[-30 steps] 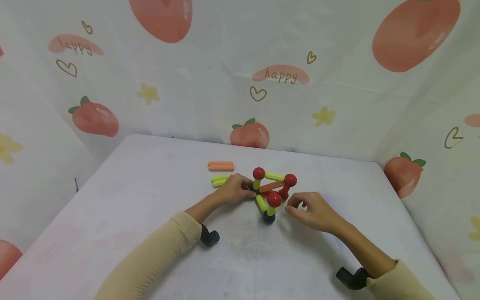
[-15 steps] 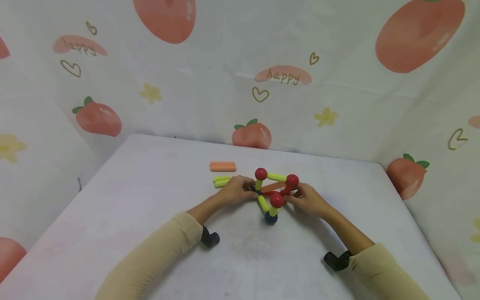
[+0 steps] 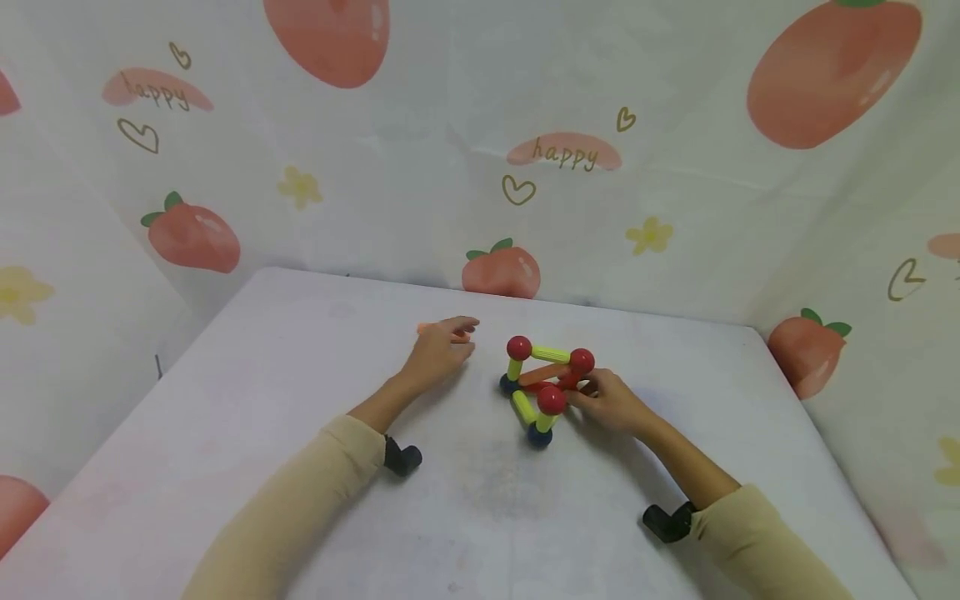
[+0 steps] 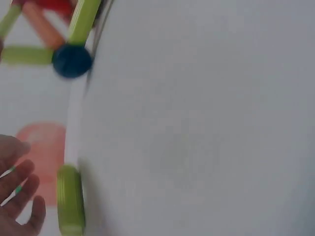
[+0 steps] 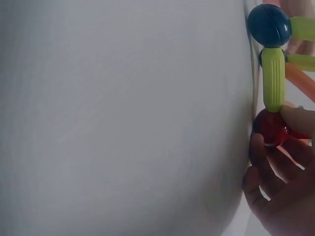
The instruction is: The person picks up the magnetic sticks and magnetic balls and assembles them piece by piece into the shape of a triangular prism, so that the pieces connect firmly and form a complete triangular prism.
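Observation:
A frame of magnetic rods and balls stands on the table, with red balls on top and dark blue balls at the base. Yellow-green rods and a slanting orange rod join them. My right hand holds a low corner; in the right wrist view its thumb and fingers close round a red ball. Left of the frame, my left hand has its fingers spread, over loose orange rods it partly covers. In the left wrist view a loose yellow-green rod lies beside those fingers.
The white table ends at the back against a fruit-print cloth. Black camera mounts are strapped at both wrists, close over the tabletop.
My left hand has let go of the frame's blue ball and moved left to the loose rods. My right hand has come in from the right and taken hold of the frame's low right corner.

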The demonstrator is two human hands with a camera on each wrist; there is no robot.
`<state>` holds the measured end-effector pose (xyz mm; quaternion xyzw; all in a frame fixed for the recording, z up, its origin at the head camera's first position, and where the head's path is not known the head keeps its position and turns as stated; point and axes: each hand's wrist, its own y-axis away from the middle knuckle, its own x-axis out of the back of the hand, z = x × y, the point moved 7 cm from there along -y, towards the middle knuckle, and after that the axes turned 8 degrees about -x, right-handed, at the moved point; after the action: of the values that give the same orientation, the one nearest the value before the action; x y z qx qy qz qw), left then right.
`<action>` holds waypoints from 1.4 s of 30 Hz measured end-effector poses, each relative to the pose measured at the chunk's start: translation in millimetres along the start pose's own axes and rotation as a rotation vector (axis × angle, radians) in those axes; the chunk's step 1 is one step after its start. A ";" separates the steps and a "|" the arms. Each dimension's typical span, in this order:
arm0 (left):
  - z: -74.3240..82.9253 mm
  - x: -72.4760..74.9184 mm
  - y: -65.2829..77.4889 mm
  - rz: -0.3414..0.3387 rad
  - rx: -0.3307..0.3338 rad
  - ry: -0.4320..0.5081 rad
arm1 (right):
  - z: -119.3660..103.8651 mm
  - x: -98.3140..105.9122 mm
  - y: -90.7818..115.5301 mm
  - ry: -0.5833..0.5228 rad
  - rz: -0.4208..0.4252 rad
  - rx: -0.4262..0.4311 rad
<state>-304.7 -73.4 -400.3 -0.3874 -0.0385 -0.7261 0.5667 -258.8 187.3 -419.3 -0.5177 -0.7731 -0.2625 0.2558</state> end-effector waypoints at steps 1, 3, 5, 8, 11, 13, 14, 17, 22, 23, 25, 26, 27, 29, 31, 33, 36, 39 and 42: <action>-6.8 6.2 -1.1 0.027 0.024 0.002 | 0.5 -0.3 -0.4 0.000 0.000 -0.005; -19.8 16.4 -1.7 0.055 0.086 0.023 | 1.1 -0.6 -0.4 0.003 0.000 -0.016; -31.8 23.2 -0.2 0.052 0.148 0.040 | 1.3 -0.9 -0.3 0.003 -0.001 -0.023; -42.6 28.9 1.2 0.010 0.198 0.029 | 0.3 -0.7 0.3 0.003 0.001 -0.022; -48.3 29.9 0.6 -0.050 0.207 -0.025 | -1.0 0.0 0.4 0.004 0.006 -0.011; -50.2 29.5 0.1 -0.088 0.206 -0.058 | -1.3 0.1 0.1 0.002 0.007 -0.005; -50.7 29.4 0.0 -0.102 0.203 -0.074 | -1.4 -0.1 -0.2 0.000 0.005 0.000; -49.1 32.0 -0.8 -0.096 0.202 -0.084 | -1.3 -0.5 -0.7 -0.003 0.002 0.006; -45.0 40.3 -1.2 0.065 0.305 0.054 | -0.6 -0.4 -1.4 0.003 -0.001 -0.004; -43.5 39.9 -0.5 0.090 0.341 0.106 | -0.4 -0.2 -1.5 0.004 -0.001 -0.008; -38.5 35.6 1.3 0.104 0.406 0.219 | 0.0 0.1 -1.8 0.010 -0.001 -0.016; -35.2 31.7 2.8 0.095 0.430 0.274 | 0.2 0.3 -1.7 0.011 0.000 -0.021; -32.2 26.9 4.7 0.080 0.449 0.322 | 0.3 0.4 -1.6 0.012 0.000 -0.024; -24.5 17.0 8.0 0.045 0.443 0.399 | 0.1 0.6 -1.7 0.013 -0.003 -0.024; -16.5 6.8 12.4 -0.003 0.417 0.448 | -0.3 0.9 -1.7 0.014 -0.005 -0.021; -9.3 -3.3 16.6 -0.048 0.391 0.489 | -1.0 1.1 -1.6 0.015 -0.004 -0.016; 1.7 -17.0 22.2 -0.125 0.366 0.521 | -0.9 1.3 -1.4 0.018 -0.001 -0.021; 10.1 -29.8 27.0 -0.192 0.353 0.546 | -0.2 0.9 -1.2 0.018 -0.001 -0.032; 19.8 -40.4 30.0 -0.253 0.327 0.546 | 0.1 0.6 -0.9 0.014 0.001 -0.035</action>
<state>-266.5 -42.2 -422.5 -0.0749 -0.0492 -0.8517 0.5163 -259.9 187.5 -419.0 -0.5205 -0.7665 -0.2795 0.2520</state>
